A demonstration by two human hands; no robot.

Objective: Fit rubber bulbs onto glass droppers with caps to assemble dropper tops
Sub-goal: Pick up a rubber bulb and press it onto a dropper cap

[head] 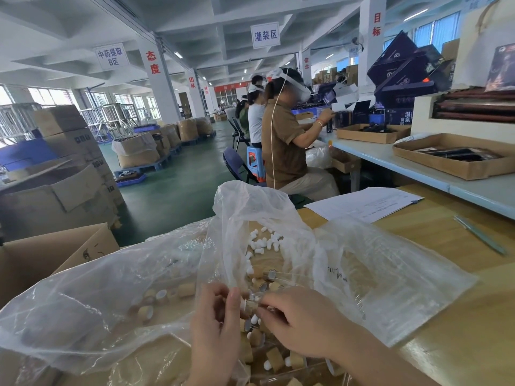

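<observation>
Left grip (214,330): fingers curled in, thumb and fingertips pinching the capped dropper (250,304) from its side.
Right grip (302,324): curled as well, fingertips closed on the other end of that same piece; the two grips nearly touch.
Capped dropper: tan cap with a bit of clear glass showing, held just above the heap, right between both sets of fingertips.
Underneath: loose caps (274,355) and a few white rubber bulbs (254,319), partly hidden by both grips.
In the way: look at that crumpled clear plastic bag (111,288), draped round the work on the left and rising behind the fingers; more tan caps show through it.
Further back: a bigger scatter of bulbs on the wooden surface (446,316), and finished droppers (269,274) lying between that scatter and the grips.
Left edge: an open cardboard box (55,254).
Right side: a paper sheet (365,203) and a pen (479,235), well apart from the grips.
Beyond: a seated person (281,146) in a brown shirt at the neighbouring surface.
</observation>
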